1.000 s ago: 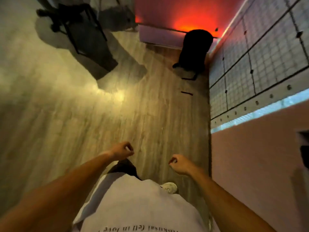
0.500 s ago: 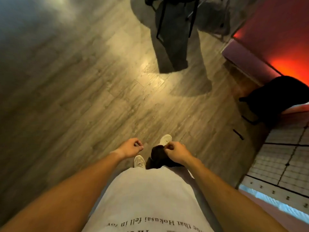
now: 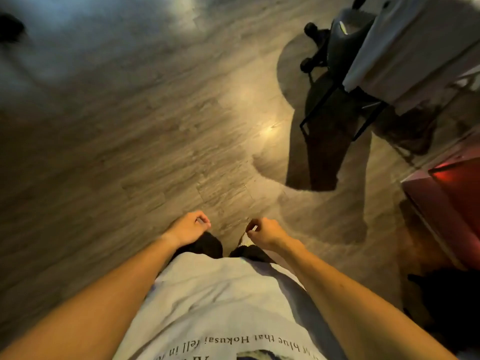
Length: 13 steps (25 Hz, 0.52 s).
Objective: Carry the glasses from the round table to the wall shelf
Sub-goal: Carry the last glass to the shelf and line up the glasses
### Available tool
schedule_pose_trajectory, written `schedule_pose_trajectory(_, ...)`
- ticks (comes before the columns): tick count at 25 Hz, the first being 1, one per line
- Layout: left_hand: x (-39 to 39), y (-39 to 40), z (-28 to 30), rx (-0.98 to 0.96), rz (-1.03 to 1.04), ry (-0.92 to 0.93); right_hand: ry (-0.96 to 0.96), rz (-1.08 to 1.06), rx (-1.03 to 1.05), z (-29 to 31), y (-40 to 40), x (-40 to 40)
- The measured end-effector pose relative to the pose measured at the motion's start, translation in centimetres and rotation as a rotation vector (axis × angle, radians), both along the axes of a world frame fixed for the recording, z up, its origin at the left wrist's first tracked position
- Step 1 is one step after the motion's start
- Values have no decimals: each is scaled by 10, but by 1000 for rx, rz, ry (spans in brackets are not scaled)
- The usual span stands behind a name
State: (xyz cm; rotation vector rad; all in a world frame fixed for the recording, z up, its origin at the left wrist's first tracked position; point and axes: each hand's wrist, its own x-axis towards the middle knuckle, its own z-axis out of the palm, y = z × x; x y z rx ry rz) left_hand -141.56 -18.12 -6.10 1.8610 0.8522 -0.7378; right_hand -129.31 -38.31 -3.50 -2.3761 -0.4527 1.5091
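Note:
My left hand [image 3: 188, 228] and my right hand [image 3: 265, 232] hang in front of my white T-shirt, above the wooden floor. Both are curled into loose fists with nothing in them. No glasses, round table or wall shelf show in this view. The image is blurred by motion.
A desk with a white top [image 3: 405, 55] on black metal legs stands at the upper right, a wheeled office chair [image 3: 335, 40] beside it. A red-lit wall base [image 3: 446, 203] runs along the right edge. A dark chair [image 3: 446, 302] sits at the lower right. Wood floor [image 3: 130, 152] fills the left.
The view has swung left: the tiled wall and pink wall are gone, the desk and wheeled chair now sit upper right. Both hands stay curled and empty in front of me.

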Motion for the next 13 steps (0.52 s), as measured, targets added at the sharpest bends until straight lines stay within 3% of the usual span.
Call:
schedule_pose_trajectory(6, 163, 106, 6, 0, 98, -60, -12, 46, 1, -1, 122, 177)
schedule_pose_trajectory(13, 384, 254, 12, 23, -117, -55, -36, -82, 1, 4, 254, 374)
